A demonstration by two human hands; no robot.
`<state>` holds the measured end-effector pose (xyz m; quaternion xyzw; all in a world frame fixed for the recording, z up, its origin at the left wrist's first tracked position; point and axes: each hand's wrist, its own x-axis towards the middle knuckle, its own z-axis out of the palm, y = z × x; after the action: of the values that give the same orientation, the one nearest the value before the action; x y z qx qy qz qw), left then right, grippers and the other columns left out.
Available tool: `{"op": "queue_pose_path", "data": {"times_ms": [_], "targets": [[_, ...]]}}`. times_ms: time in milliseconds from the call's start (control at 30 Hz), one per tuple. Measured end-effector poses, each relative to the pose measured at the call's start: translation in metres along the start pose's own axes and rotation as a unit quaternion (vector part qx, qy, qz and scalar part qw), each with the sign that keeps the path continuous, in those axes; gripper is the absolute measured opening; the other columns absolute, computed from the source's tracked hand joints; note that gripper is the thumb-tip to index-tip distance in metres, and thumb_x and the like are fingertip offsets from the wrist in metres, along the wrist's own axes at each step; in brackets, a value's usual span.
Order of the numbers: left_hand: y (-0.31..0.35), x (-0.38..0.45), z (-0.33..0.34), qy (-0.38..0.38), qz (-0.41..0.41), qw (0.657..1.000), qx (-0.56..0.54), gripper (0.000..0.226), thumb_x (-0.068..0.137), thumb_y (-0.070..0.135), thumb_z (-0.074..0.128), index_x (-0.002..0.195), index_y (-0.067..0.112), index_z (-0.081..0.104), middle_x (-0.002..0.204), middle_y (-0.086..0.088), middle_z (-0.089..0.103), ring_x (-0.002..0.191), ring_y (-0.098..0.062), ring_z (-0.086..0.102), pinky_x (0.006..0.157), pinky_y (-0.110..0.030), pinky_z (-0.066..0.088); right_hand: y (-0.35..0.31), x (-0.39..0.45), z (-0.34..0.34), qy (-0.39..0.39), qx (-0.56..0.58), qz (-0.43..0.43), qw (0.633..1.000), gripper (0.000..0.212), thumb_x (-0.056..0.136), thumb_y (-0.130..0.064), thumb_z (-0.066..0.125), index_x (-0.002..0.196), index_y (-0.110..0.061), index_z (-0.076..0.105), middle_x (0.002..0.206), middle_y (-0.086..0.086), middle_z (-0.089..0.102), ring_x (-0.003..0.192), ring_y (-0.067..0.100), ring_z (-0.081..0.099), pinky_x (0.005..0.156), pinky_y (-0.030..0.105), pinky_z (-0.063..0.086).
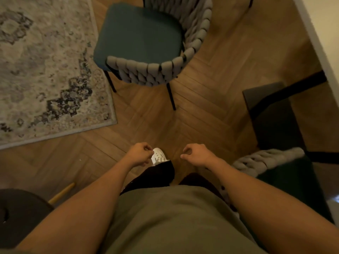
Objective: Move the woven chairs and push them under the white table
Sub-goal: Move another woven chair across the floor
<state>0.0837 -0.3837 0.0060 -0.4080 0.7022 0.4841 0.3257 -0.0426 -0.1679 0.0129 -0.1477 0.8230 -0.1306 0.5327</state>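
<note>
A woven chair [139,35] with a dark teal seat and a thick grey woven back stands on the wooden floor ahead of me, apart from both hands. A second woven chair [267,160] sits at my right, its seat partly under the white table [317,33], whose edge runs along the upper right. My left hand [140,154] and my right hand [197,154] hang in front of my waist. Their fingers are loosely curled and hold nothing.
A patterned grey rug [45,70] covers the floor at the left, and the first chair's front leg stands at its edge. A dark round seat with a wooden leg [23,213] is at the lower left. Black table legs [286,96] cross under the table.
</note>
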Motion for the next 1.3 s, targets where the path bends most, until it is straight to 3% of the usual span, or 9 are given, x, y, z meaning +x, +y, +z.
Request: {"op": "queue_pose_path", "data": {"times_ms": [267, 400, 500, 667, 767, 900, 1067, 1200, 1300], "targets": [[0.052, 0.036, -0.062, 0.016, 0.014, 0.999, -0.037, 0.005, 0.098, 0.019, 0.059, 0.1, 0.016, 0.062, 0.089, -0.006, 0.069, 0.069, -0.017, 0.065, 0.058, -0.029, 0.055, -0.069, 0.059, -0.065, -0.03, -0.03, -0.023, 0.999, 0.036, 0.09, -0.043, 0.069, 0.12, -0.022, 0.067, 0.124, 0.005, 0.065, 0.107, 0.019, 0.064, 0.094, 0.034, 0.053], [0.088, 0.064, -0.087, 0.041, 0.05, 0.998, -0.008, 0.012, 0.095, 0.023, 0.063, 0.105, 0.016, 0.065, 0.085, 0.001, 0.067, 0.075, -0.013, 0.062, 0.07, -0.032, 0.054, -0.097, 0.093, -0.109, -0.032, -0.054, -0.042, 0.997, 0.035, 0.093, -0.041, 0.068, 0.123, -0.022, 0.065, 0.122, 0.005, 0.065, 0.108, 0.019, 0.062, 0.092, 0.033, 0.052], [0.124, 0.091, -0.103, 0.09, 0.064, 0.993, 0.042, 0.023, 0.094, 0.027, 0.065, 0.114, 0.016, 0.066, 0.101, 0.001, 0.067, 0.092, -0.014, 0.06, 0.074, -0.025, 0.045, -0.117, 0.125, -0.149, -0.037, -0.085, -0.062, 0.994, 0.037, 0.093, -0.041, 0.067, 0.124, -0.022, 0.064, 0.123, 0.004, 0.065, 0.11, 0.019, 0.061, 0.091, 0.032, 0.051], [0.193, 0.14, -0.119, 0.193, 0.105, 0.961, 0.168, 0.052, 0.09, 0.034, 0.066, 0.137, 0.018, 0.05, 0.135, -0.007, 0.053, 0.128, -0.03, 0.044, 0.104, -0.044, 0.042, -0.147, 0.177, -0.23, -0.02, -0.201, -0.111, 0.973, 0.043, 0.091, -0.043, 0.066, 0.128, -0.02, 0.061, 0.124, 0.006, 0.063, 0.116, 0.025, 0.057, 0.091, 0.039, 0.052], [0.239, 0.164, -0.122, 0.205, 0.126, 0.943, 0.231, 0.064, 0.087, 0.039, 0.066, 0.144, 0.02, 0.043, 0.143, -0.009, 0.045, 0.135, -0.031, 0.037, 0.111, -0.045, 0.034, -0.158, 0.207, -0.279, 0.01, -0.271, -0.175, 0.946, 0.043, 0.089, -0.04, 0.068, 0.125, -0.018, 0.059, 0.118, 0.007, 0.065, 0.108, 0.027, 0.061, 0.088, 0.043, 0.055], [0.276, 0.2, -0.12, 0.124, 0.09, 0.935, 0.32, 0.074, 0.081, 0.051, 0.07, 0.144, 0.022, 0.041, 0.142, -0.009, 0.047, 0.134, -0.033, 0.041, 0.113, -0.048, 0.028, -0.171, 0.247, -0.335, 0.003, -0.443, -0.261, 0.858, 0.054, 0.082, -0.056, 0.067, 0.124, -0.025, 0.055, 0.121, 0.003, 0.061, 0.117, 0.029, 0.054, 0.094, 0.043, 0.046], [0.28, 0.224, -0.118, 0.013, 0.04, 0.93, 0.366, 0.065, 0.086, 0.038, 0.066, 0.145, 0.029, 0.041, 0.138, -0.009, 0.054, 0.13, -0.035, 0.047, 0.114, -0.058, 0.025, -0.172, 0.286, -0.393, -0.07, -0.613, -0.163, 0.769, 0.069, 0.079, -0.053, 0.073, 0.138, -0.031, 0.046, 0.136, 0.003, 0.053, 0.129, 0.03, 0.046, 0.108, 0.052, 0.033], [0.276, 0.228, -0.128, -0.002, 0.056, 0.925, 0.376, 0.053, 0.086, 0.035, 0.064, 0.137, 0.035, 0.05, 0.127, -0.005, 0.059, 0.121, -0.031, 0.052, 0.104, -0.053, 0.038, -0.159, 0.293, -0.399, -0.068, -0.66, -0.138, 0.735, 0.051, 0.095, -0.036, 0.059, 0.143, -0.029, 0.046, 0.143, 0.005, 0.054, 0.136, 0.032, 0.044, 0.118, 0.054, 0.021], [0.279, 0.225, -0.134, -0.014, 0.069, 0.919, 0.388, 0.047, 0.087, 0.034, 0.063, 0.133, 0.035, 0.054, 0.123, -0.005, 0.061, 0.116, -0.031, 0.054, 0.099, -0.051, 0.043, -0.152, 0.282, -0.398, -0.052, -0.667, -0.167, 0.724, 0.056, 0.096, -0.049, 0.051, 0.149, -0.033, 0.042, 0.148, 0.005, 0.049, 0.138, 0.03, 0.044, 0.122, 0.054, 0.013]]}}
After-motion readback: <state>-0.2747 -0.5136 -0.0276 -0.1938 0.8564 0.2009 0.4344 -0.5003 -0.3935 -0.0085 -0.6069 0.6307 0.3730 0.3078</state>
